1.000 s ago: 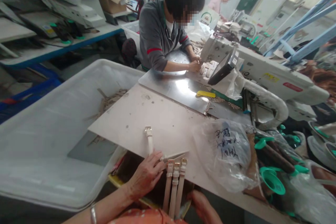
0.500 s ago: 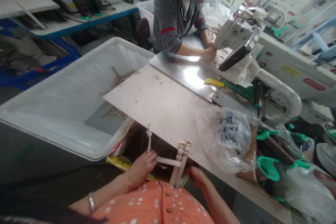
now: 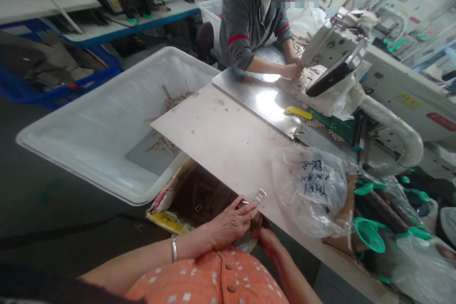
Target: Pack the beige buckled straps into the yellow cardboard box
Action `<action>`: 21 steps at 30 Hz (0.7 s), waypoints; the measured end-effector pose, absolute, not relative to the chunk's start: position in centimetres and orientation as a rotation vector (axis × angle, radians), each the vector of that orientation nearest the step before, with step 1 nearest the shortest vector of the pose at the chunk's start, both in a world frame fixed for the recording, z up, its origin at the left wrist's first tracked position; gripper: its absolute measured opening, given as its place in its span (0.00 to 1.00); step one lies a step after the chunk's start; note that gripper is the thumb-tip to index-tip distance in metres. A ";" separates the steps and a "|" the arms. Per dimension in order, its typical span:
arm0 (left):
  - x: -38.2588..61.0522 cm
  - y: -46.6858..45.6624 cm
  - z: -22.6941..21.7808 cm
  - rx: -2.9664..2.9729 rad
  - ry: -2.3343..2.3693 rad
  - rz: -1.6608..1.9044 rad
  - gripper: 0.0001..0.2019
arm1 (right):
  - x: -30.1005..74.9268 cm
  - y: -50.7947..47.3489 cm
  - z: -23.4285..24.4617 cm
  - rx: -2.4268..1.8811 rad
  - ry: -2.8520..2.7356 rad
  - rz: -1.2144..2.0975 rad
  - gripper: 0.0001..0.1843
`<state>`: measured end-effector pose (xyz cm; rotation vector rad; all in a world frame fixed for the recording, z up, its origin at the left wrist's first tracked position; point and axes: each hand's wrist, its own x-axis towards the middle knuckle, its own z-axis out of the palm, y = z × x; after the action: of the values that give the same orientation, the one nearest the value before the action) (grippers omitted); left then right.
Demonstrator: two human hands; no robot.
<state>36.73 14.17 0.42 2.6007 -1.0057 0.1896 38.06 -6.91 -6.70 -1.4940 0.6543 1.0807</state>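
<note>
Down at the lower middle of the frame, the left hand [image 3: 228, 223] lay curled over the near edge of the desk [image 3: 228, 142], its fingers [image 3: 245, 209] closed around a bunch of pale straps [image 3: 249, 202]. Only the metal buckle [image 3: 261, 195] showed, poking out just past the fingertips and resting on the desk edge (the straps themselves were mostly hidden under the hand). The right hand [image 3: 267, 242] sat just below and to the right, under the desk edge; whether it gripped anything could not be told. A clear plastic bag [image 3: 313, 190] with handwriting lay near, to the right. A white tub [image 3: 107, 118] stood at centre left. At the upper middle, another person's hands [image 3: 295, 70] worked by a sewing machine [image 3: 384, 85].
</note>
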 end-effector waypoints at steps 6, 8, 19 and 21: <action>33.0 16.4 -2.4 2.610 -0.641 -0.148 0.14 | 37.0 -6.7 -6.6 -1.521 0.716 1.039 0.12; 32.2 17.3 -3.1 2.615 -0.458 -0.340 0.16 | 36.5 -6.5 -6.4 -1.539 0.721 1.022 0.08; 24.0 26.2 -4.2 2.485 0.260 -0.017 0.14 | 31.8 -5.5 -4.3 -1.561 0.654 0.997 0.28; 21.8 27.6 -4.9 2.458 0.395 0.234 0.15 | 30.8 -5.2 -4.4 -1.567 0.666 0.983 0.30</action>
<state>21.81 27.64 -4.87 2.4583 0.3953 0.2336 30.82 -5.20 -4.36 -1.5671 0.6658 0.9830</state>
